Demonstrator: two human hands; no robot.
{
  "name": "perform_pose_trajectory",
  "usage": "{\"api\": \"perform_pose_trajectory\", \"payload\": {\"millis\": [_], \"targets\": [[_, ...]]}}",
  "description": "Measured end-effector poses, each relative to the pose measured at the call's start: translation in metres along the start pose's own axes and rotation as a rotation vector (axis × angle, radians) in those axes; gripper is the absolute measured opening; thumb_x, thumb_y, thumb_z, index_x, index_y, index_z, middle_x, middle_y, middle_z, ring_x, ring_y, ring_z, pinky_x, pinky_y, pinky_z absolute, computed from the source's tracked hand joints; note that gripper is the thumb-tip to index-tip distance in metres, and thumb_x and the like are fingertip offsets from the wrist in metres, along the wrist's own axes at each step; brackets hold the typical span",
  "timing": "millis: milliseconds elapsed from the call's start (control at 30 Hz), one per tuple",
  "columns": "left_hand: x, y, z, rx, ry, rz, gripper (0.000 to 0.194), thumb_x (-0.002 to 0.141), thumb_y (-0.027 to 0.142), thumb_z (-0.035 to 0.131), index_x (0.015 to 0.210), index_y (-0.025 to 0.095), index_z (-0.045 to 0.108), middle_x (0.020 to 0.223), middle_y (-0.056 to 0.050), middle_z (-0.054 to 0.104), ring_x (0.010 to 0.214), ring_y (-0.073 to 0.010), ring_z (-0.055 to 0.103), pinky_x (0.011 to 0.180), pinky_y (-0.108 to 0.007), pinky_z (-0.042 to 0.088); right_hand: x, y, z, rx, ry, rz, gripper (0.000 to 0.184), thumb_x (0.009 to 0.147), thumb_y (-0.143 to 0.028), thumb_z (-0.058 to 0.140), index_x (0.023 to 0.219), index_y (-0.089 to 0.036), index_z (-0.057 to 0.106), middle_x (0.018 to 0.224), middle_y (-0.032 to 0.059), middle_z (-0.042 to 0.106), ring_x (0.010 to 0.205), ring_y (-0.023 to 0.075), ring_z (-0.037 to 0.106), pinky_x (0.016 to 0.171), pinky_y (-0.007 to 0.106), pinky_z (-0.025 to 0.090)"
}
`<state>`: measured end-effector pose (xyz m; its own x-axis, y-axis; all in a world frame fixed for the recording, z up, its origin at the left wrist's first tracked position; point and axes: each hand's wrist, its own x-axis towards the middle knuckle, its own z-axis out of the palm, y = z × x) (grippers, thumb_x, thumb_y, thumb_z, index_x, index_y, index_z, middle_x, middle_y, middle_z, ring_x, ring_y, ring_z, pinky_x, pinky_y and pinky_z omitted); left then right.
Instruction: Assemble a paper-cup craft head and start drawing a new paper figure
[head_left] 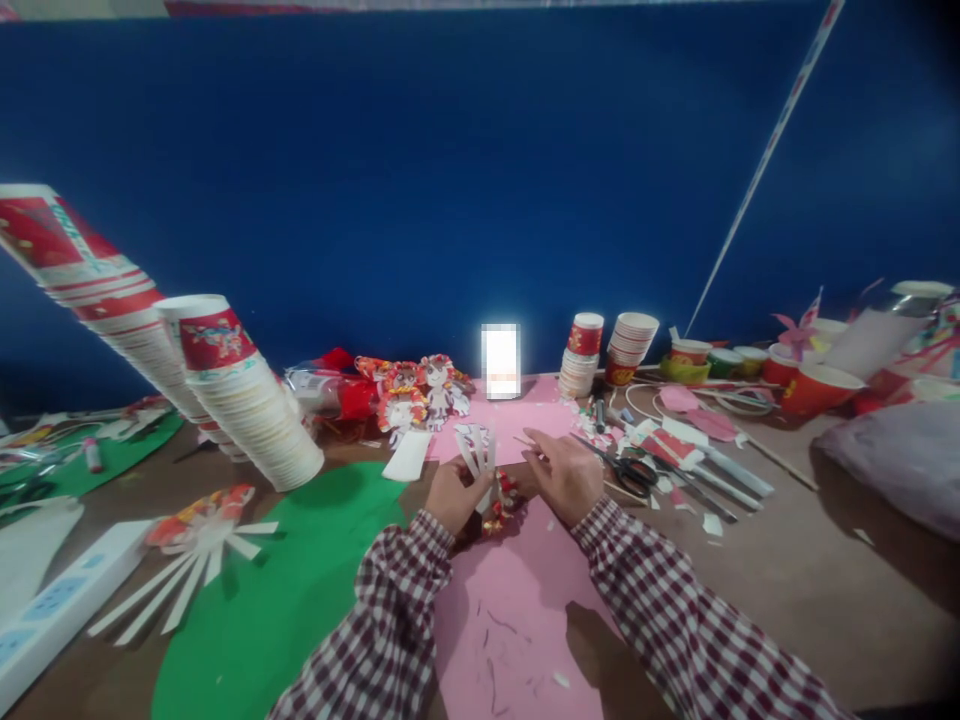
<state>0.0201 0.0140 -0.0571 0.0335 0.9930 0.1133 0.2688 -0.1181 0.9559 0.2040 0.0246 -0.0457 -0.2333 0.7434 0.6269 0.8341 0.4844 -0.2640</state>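
My left hand [455, 497] grips a cut paper cup [475, 450] whose side is slit into white strips fanning upward. Below the strips, a red and gold printed piece [501, 503] shows between my hands. My right hand [564, 472] is just to the right, fingers bent and pointing left. A thin tan stick [520, 439] pokes out past its fingertips; most of it is hidden by the hand. Both hands are above pink paper [517, 610] marked with dark strokes. A white cut piece [408, 456] lies beyond my left hand.
Tall cup stacks [251, 400] lean at left, beside a green sheet [255, 600], a strip-cut cup [202, 540] and a power strip [71, 605]. Decorated paper figures [437, 385] stand behind. Black scissors [634, 475], paper scraps, short cup stacks [632, 345] and a plastic bag [896, 465] are at right.
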Motion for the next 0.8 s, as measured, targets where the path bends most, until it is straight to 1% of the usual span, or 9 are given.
{"api": "perform_pose_trajectory", "payload": {"millis": [100, 267, 400, 500, 567, 633, 667, 733, 800], "targets": [[-0.004, 0.006, 0.006, -0.030, -0.014, 0.024, 0.023, 0.067, 0.028, 0.060, 0.081, 0.010, 0.063, 0.075, -0.008, 0.068, 0.070, -0.0182, 0.062, 0.063, -0.027, 0.048, -0.001, -0.003, -0.003, 0.020, 0.013, -0.025, 0.029, 0.085, -0.028, 0.044, 0.111, -0.022, 0.054, 0.075, 0.0041, 0.062, 0.071, 0.0166, 0.054, 0.063, 0.025, 0.038], [-0.005, 0.009, 0.011, -0.102, -0.065, 0.021, 0.029, 0.064, 0.024, 0.062, 0.090, 0.011, 0.060, 0.074, -0.005, 0.067, 0.066, -0.0158, 0.060, 0.060, -0.025, 0.048, -0.003, -0.011, -0.004, 0.172, 0.059, -0.075, 0.032, 0.085, -0.025, 0.043, 0.116, -0.019, 0.049, 0.083, 0.0041, 0.063, 0.077, 0.0161, 0.055, 0.071, 0.026, 0.040], [-0.006, 0.008, 0.014, -0.160, -0.130, 0.046, 0.029, 0.064, 0.026, 0.064, 0.089, 0.012, 0.060, 0.075, -0.004, 0.065, 0.068, -0.0149, 0.060, 0.064, -0.025, 0.048, -0.005, -0.016, -0.002, 0.224, 0.003, -0.078, 0.041, 0.083, -0.027, 0.046, 0.123, -0.018, 0.041, 0.086, 0.0045, 0.064, 0.079, 0.0175, 0.055, 0.072, 0.028, 0.042], [-0.008, 0.010, 0.016, -0.158, -0.156, 0.031, 0.028, 0.065, 0.030, 0.063, 0.086, 0.011, 0.060, 0.074, -0.005, 0.066, 0.068, -0.0161, 0.060, 0.064, -0.027, 0.049, -0.006, -0.017, 0.000, 0.240, -0.020, -0.079, 0.038, 0.083, -0.024, 0.045, 0.120, -0.020, 0.043, 0.087, 0.0039, 0.064, 0.081, 0.0171, 0.056, 0.073, 0.028, 0.042], [-0.008, 0.010, 0.015, -0.140, -0.137, 0.044, 0.034, 0.066, 0.031, 0.063, 0.094, 0.012, 0.059, 0.077, -0.006, 0.066, 0.071, -0.0171, 0.060, 0.067, -0.028, 0.049, -0.007, -0.017, 0.001, 0.254, -0.021, -0.064, 0.040, 0.082, -0.022, 0.046, 0.122, -0.021, 0.042, 0.086, 0.0030, 0.064, 0.081, 0.0165, 0.056, 0.074, 0.028, 0.041], [-0.007, 0.010, 0.013, -0.095, -0.059, 0.077, 0.042, 0.067, 0.029, 0.061, 0.106, 0.013, 0.055, 0.083, -0.007, 0.066, 0.079, -0.0180, 0.060, 0.072, -0.029, 0.048, -0.006, -0.016, 0.002, 0.275, -0.033, -0.038, 0.046, 0.080, -0.020, 0.048, 0.125, -0.021, 0.038, 0.085, 0.0015, 0.064, 0.081, 0.0161, 0.057, 0.074, 0.027, 0.042], [-0.006, 0.009, 0.011, -0.056, -0.013, 0.089, 0.043, 0.068, 0.028, 0.060, 0.108, 0.013, 0.054, 0.086, -0.007, 0.066, 0.082, -0.0183, 0.060, 0.074, -0.029, 0.047, -0.006, -0.016, 0.002, 0.284, -0.043, -0.025, 0.049, 0.079, -0.018, 0.049, 0.126, -0.022, 0.036, 0.084, 0.0005, 0.064, 0.080, 0.0159, 0.057, 0.073, 0.027, 0.042], [-0.004, 0.006, 0.008, 0.026, 0.044, 0.087, 0.038, 0.070, 0.027, 0.057, 0.105, 0.013, 0.056, 0.089, -0.008, 0.065, 0.084, -0.0190, 0.060, 0.075, -0.030, 0.047, -0.005, -0.015, 0.001, 0.288, -0.062, -0.009, 0.052, 0.076, -0.015, 0.050, 0.126, -0.023, 0.036, 0.084, -0.0008, 0.064, 0.080, 0.0156, 0.057, 0.073, 0.027, 0.042], [-0.003, 0.004, 0.008, 0.036, 0.036, 0.067, 0.035, 0.070, 0.027, 0.056, 0.102, 0.012, 0.058, 0.088, -0.008, 0.066, 0.079, -0.0186, 0.060, 0.074, -0.031, 0.047, -0.004, -0.015, 0.001, 0.285, -0.064, -0.013, 0.053, 0.075, -0.015, 0.050, 0.125, -0.022, 0.036, 0.085, -0.0004, 0.064, 0.081, 0.0159, 0.057, 0.074, 0.027, 0.042]]}}
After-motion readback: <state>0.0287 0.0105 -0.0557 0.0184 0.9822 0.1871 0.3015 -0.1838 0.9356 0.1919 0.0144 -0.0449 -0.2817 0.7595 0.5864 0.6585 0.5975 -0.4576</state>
